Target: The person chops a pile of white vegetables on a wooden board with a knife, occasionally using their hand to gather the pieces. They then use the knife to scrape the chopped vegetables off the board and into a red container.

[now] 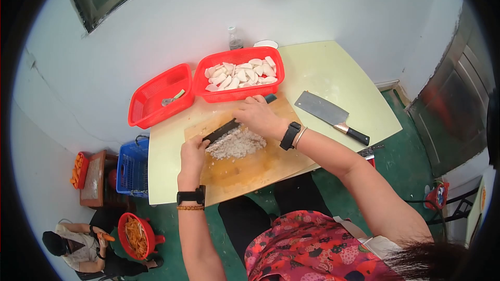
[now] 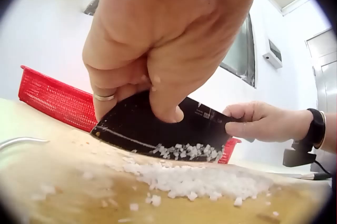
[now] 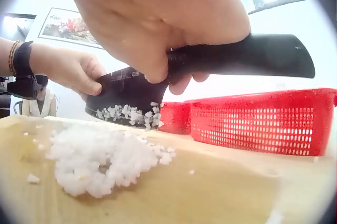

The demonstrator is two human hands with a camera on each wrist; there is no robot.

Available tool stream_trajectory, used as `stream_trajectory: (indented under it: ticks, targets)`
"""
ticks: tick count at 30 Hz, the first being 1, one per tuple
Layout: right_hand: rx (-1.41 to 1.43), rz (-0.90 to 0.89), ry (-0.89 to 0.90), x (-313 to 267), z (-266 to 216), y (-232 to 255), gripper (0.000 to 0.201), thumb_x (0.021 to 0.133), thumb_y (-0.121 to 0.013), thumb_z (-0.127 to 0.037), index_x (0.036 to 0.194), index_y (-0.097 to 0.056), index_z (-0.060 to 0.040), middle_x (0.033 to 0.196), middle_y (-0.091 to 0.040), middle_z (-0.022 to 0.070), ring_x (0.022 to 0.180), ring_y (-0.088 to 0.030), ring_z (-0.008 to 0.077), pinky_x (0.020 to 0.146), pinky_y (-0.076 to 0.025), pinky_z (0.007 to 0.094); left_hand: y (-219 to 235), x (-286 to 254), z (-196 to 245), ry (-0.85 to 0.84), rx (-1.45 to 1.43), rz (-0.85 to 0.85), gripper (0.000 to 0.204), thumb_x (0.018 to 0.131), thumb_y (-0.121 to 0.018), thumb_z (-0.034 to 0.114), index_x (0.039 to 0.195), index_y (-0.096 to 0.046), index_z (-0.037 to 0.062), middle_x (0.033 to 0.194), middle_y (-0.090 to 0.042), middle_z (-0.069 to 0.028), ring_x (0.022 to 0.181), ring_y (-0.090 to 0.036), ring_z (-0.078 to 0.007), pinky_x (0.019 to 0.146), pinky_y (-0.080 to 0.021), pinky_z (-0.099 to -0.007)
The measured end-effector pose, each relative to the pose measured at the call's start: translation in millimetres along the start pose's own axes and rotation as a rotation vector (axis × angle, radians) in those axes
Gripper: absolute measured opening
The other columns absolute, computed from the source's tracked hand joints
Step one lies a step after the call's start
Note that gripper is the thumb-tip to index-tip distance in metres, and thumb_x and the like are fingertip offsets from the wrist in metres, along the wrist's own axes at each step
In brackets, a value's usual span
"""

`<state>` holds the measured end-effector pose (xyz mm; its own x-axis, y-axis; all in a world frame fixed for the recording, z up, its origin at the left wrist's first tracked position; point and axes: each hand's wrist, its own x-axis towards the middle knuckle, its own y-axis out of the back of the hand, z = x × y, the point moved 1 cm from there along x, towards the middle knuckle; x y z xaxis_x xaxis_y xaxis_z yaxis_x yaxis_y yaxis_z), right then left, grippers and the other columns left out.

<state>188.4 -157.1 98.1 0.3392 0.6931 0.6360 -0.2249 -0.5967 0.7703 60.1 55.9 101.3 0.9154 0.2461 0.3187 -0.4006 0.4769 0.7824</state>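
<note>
A kitchen knife with a black blade and black handle is held in both hands across the wooden cutting board. My left hand pinches the blade near its tip end, thumb on the near face. Where handle meets blade, my right hand grips it, and the handle's end sticks out past the hand. Finely diced white pieces lie heaped on the board just in front of the blade. In the left wrist view, more diced bits cling along the blade's lower edge.
Behind the board stands a red basket of white chunks, beside another red basket holding a small item. A cleaver lies at right on the table. A blue crate and a seated person are at lower left.
</note>
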Motion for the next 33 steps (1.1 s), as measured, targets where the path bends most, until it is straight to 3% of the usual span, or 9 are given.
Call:
stream_trajectory:
  ticks: [2,5,8,17,20,23,26,29,33]
  targets:
    - [-0.006,0.048,0.009,-1.8,0.0,-3.3,0.009,0.077,-0.062,-0.011,0.085,-0.062,-0.0151,0.084,-0.062,0.0003,0.094,-0.055,0.0238,0.085,-0.037,0.0404,-1.1,0.3,0.2,0.017,-0.015,0.007,0.02,0.084,-0.07,0.013,0.078,-0.061,-0.0042,0.067,-0.053,-0.0259,0.055,-0.049,-0.0338,0.056,-0.043,-0.0393]
    - [-0.039,0.02,0.008,-2.0,1.4,-16.9,0.008,0.078,-0.062,-0.011,0.085,-0.062,-0.0144,0.085,-0.061,0.0007,0.094,-0.055,0.0234,0.084,-0.037,0.0396,-6.4,-1.1,-0.8,0.039,0.094,-0.044,0.014,0.083,-0.069,0.012,0.086,-0.068,-0.0009,0.077,-0.062,-0.026,0.071,-0.062,-0.0421,0.064,-0.048,-0.0436]
    - [-0.027,-0.01,-0.009,0.0,1.0,-7.8,0.008,0.079,-0.062,-0.011,0.086,-0.061,-0.0139,0.085,-0.061,0.001,0.094,-0.055,0.0227,0.084,-0.037,0.0388,-0.1,1.1,-1.7,-0.005,-0.016,0.005,0.019,0.083,-0.07,0.013,0.08,-0.062,-0.0041,0.069,-0.055,-0.0265,0.057,-0.054,-0.0349,0.058,-0.044,-0.0402]
    - [-0.007,0.042,-0.027,4.6,-1.4,-6.7,0.007,0.079,-0.059,-0.011,0.084,-0.061,-0.0153,0.085,-0.061,0.0014,0.09,-0.056,0.022,0.079,-0.037,0.0388,-2.0,9.2,-12.7,-0.012,0.045,0.001,0.015,0.083,-0.07,0.011,0.085,-0.066,-0.0031,0.069,-0.056,-0.0254,0.059,-0.055,-0.0345,0.058,-0.044,-0.0384]
    - [-0.008,0.048,-0.027,-0.1,-8.1,-8.2,0.01,0.078,-0.059,-0.009,0.085,-0.061,-0.0154,0.084,-0.061,0.0013,0.089,-0.056,0.0225,0.079,-0.037,0.0385,-3.5,2.1,-12.4,0.027,-0.044,-0.022,0.019,0.084,-0.069,0.013,0.077,-0.06,-0.003,0.071,-0.056,-0.0271,0.065,-0.056,-0.0433,0.059,-0.044,-0.0436]
    - [-0.031,0.025,-0.007,-5.3,-6.9,-18.0,0.01,0.078,-0.06,-0.009,0.086,-0.061,-0.0149,0.084,-0.06,0.0017,0.088,-0.056,0.0228,0.079,-0.037,0.0384,-1.5,-4.2,-6.0,0.068,0.02,-0.048,0.021,0.084,-0.07,0.013,0.076,-0.059,-0.0028,0.069,-0.055,-0.0269,0.063,-0.054,-0.0438,0.057,-0.043,-0.0439]
    - [-0.014,0.001,0.01,-3.6,-5.7,-8.8,0.008,0.08,-0.061,-0.011,0.088,-0.061,-0.0137,0.084,-0.059,0.0023,0.089,-0.056,0.0227,0.078,-0.038,0.0384,3.0,-4.5,-2.2,0.068,0.033,-0.049,0.021,0.084,-0.069,0.013,0.077,-0.059,-0.003,0.069,-0.054,-0.0269,0.062,-0.053,-0.0435,0.057,-0.043,-0.043]
    - [-0.016,-0.058,-0.013,-14.2,-12.4,-5.9,0.009,0.08,-0.061,-0.011,0.088,-0.062,-0.0137,0.085,-0.059,0.0025,0.091,-0.056,0.0225,0.079,-0.037,0.0382,-8.0,-10.3,-11.9,0.014,-0.072,-0.024,0.016,0.085,-0.069,0.012,0.082,-0.065,-0.0035,0.065,-0.053,-0.0243,0.055,-0.052,-0.028,0.056,-0.043,-0.0375]
    - [-0.008,0.015,0.003,-9.5,-6.1,-0.9,0.007,0.081,-0.061,-0.011,0.088,-0.061,-0.0137,0.084,-0.058,0.0025,0.091,-0.056,0.0221,0.079,-0.037,0.0379,-4.1,-4.2,-9.3,0.02,0.025,-0.051,0.017,0.086,-0.068,0.013,0.081,-0.063,-0.003,0.066,-0.054,-0.0246,0.058,-0.053,-0.0335,0.056,-0.043,-0.0392]
